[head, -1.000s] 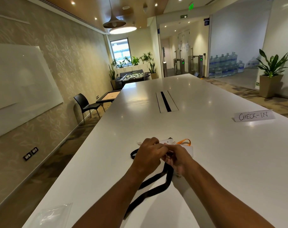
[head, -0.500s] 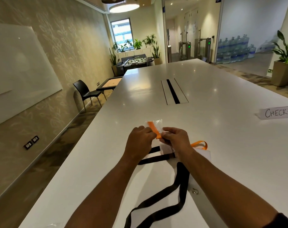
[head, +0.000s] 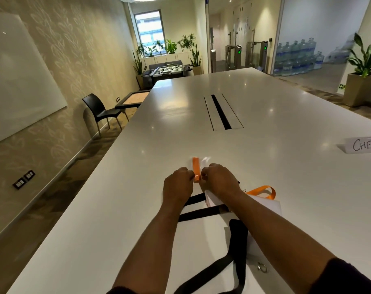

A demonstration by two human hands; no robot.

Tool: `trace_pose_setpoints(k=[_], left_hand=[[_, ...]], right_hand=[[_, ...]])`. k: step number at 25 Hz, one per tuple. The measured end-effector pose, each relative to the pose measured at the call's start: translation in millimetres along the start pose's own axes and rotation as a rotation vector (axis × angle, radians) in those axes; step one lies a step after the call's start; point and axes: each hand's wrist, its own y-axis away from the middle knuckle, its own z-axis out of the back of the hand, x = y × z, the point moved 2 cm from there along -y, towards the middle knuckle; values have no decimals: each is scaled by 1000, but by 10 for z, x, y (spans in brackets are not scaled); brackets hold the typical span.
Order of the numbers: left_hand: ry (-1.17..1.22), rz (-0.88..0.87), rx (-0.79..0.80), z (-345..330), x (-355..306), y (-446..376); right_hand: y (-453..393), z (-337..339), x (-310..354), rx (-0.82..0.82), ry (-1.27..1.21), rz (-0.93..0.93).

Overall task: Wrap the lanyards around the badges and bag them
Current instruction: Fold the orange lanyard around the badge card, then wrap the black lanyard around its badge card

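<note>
My left hand and my right hand meet over the white table, both pinching a small clear bag with an orange-lanyard bundle in it. The bundle stands upright between my fingertips. Under my right forearm lie white badge cards with another orange lanyard loop. A black lanyard trails from the badges toward me, with a metal ring beside it.
A paper sign reading "CHECK" stands at the right. A cable slot runs down the table's middle. The table's left edge drops to the floor, with a black chair by the wall. A potted plant stands far right.
The view tilted down and my hands moved off the black lanyard and badge. They now hold the orange lanyard in a clear bag farther out, and it has turned more upright.
</note>
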Motion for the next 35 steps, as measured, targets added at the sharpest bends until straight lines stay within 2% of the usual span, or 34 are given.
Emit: trace_pose_setpoints(k=[7, 12, 16, 21, 25, 28, 35], left_hand=[[168, 75, 73, -170, -25, -97], [-9, -12, 54, -168, -5, -95], [-29, -61, 43, -87, 7, -96], [-22, -32, -40, 80, -70, 59], [17, 14, 34, 236, -174, 274], [88, 42, 70, 351, -282, 554], [124, 68, 9, 587, -578, 1320]], right_hand=[[-125, 5, -54, 225, 145, 78], [-162, -40, -123, 278, 176, 112], [-142, -33, -149, 247, 253, 143], [-5, 197, -168, 87, 226, 122], [246, 434, -124, -13, 358, 201], [602, 589, -83, -39, 309, 171], [1472, 751, -92, -91, 171, 91]])
